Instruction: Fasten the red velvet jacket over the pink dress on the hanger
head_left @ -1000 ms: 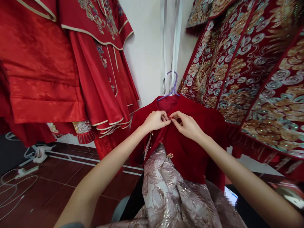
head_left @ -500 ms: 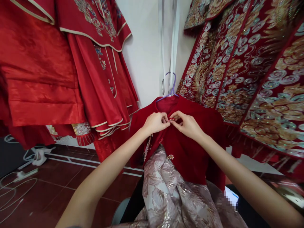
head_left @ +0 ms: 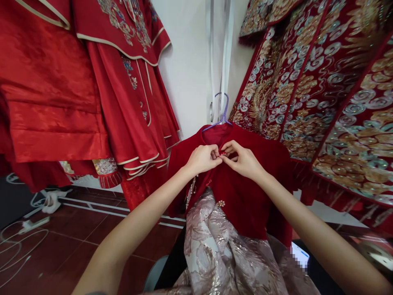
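A dark red velvet jacket (head_left: 245,196) hangs in front of me on a purple hanger (head_left: 225,110). Both hands meet at its front opening, just under the collar. My left hand (head_left: 205,159) pinches the jacket's front edge. My right hand (head_left: 241,159) has thumb and fingertips closed on a small red beaded fastener (head_left: 222,153), partly hidden by the fingers. Lower on the front sits a gold flower-shaped ornament (head_left: 220,203). A beaded trim (head_left: 192,188) dangles below my left wrist. Shiny pinkish-silver brocade fabric (head_left: 211,241) spreads beneath the jacket.
Red garments with pale piping (head_left: 123,102) hang at the left. A heavily embroidered red and gold garment (head_left: 307,90) hangs at the right. White metal poles (head_left: 224,53) rise behind the hanger. A white cable (head_left: 24,266) lies on the tiled floor; a lit screen (head_left: 300,255) shows at lower right.
Both hands keep their pinch at the jacket's opening, with only a slight shift of the fingers. The view has moved very little.
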The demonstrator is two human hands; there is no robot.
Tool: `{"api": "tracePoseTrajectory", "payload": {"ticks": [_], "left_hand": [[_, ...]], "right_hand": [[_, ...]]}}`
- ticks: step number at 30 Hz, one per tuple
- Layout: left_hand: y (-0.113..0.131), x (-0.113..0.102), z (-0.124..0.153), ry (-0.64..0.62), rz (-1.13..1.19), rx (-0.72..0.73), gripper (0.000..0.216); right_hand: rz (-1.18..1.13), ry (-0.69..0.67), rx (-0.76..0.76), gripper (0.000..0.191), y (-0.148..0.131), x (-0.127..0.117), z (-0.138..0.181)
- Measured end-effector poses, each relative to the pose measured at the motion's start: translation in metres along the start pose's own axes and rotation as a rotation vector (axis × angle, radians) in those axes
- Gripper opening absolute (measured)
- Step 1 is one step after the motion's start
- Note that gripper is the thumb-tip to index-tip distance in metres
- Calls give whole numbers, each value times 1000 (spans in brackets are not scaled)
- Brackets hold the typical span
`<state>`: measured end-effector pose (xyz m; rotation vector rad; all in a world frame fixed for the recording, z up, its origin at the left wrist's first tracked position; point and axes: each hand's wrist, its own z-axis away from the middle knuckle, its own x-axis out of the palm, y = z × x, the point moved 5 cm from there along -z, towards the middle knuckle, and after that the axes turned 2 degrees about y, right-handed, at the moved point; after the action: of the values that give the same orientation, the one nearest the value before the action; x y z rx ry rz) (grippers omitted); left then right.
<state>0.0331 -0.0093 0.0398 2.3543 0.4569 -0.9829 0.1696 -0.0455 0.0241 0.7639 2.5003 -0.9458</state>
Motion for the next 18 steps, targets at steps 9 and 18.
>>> {"api": "tracePoseTrajectory", "payload": {"ticks": [9,18], "left_hand": [[-4,6,-4,-13,37,33,7],[-8,10,-6,-43,132,81,7]], "right_hand": [[-26,-13,-14,25,2,2,-2],[-66,-7,-20,25,1,3,-3]]}}
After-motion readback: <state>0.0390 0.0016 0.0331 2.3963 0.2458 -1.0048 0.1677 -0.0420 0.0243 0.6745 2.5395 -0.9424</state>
